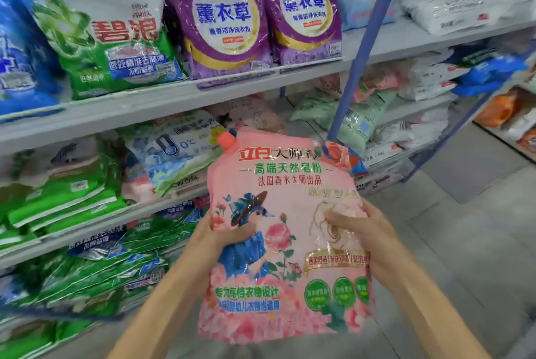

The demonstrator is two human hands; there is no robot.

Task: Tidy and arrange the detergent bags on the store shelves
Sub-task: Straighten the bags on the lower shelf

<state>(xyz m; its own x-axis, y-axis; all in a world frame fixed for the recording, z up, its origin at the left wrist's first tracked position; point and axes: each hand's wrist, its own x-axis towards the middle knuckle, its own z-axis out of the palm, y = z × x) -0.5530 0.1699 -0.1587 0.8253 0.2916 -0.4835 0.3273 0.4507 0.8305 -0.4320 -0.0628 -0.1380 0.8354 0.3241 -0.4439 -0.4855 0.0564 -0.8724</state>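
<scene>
The left hand (220, 238) and right hand (362, 228) each squeeze one side of the pink detergent bag (278, 265), near the person. It stands tall, cap (227, 138) on top. The shelves (130, 109) lie far and left, closer to the left hand.

The pink bag (285, 245) hides most of the fingers of my left hand (214, 238) and my right hand (369, 232); only the thumbs show in front. The top edge cuts off the two purple bags (223, 19), and the left edge cuts off the blue bag (17, 68). The stacked green bags (87, 280) at lower left are blurred, their print unreadable.
</scene>
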